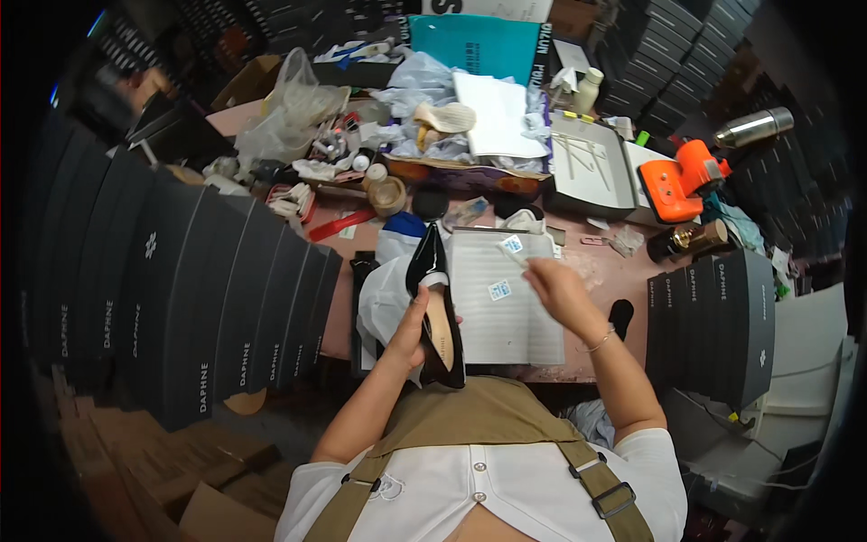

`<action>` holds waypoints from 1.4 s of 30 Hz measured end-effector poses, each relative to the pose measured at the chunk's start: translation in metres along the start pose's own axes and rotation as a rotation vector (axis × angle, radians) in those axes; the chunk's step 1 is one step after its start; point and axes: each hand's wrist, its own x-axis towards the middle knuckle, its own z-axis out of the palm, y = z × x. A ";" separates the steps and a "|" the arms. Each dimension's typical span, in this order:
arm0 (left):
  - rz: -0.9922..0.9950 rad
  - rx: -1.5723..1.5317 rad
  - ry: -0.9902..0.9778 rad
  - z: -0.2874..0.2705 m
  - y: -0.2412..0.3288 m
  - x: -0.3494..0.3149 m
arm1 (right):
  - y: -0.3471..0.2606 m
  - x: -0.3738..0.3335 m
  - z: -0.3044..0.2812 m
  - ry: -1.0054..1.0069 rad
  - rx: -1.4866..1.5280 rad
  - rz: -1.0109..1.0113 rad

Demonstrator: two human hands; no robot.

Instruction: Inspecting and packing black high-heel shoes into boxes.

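Glossy black pointed shoe (435, 298), tan insole, in left hand (411, 330).

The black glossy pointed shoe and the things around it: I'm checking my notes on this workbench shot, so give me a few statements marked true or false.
1. The left hand holds the black glossy pointed shoe with a tan insole. True.
2. The right hand pinches a small white and blue sticker. True.
3. The orange plastic tool lies in the right hand. False: it rests on the table, far right, untouched.
4. The white lined sheet lies under the right hand, with another small sticker on it. True.
5. The dark boxes stand only on the person's right. False: rows stand on both sides.
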 end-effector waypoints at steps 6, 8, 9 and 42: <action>-0.130 -0.445 -0.133 0.043 -0.033 0.008 | 0.074 0.111 -0.059 0.380 -0.448 -0.121; -0.127 -0.542 -0.065 0.034 -0.032 0.006 | 0.012 0.101 -0.031 0.084 0.114 -0.020; -0.113 -0.549 -0.092 0.024 -0.031 0.006 | -0.015 0.086 -0.011 -0.067 0.128 -0.092; 0.030 -0.385 0.213 0.013 -0.042 -0.005 | -0.045 0.007 0.087 -0.325 -0.113 -0.295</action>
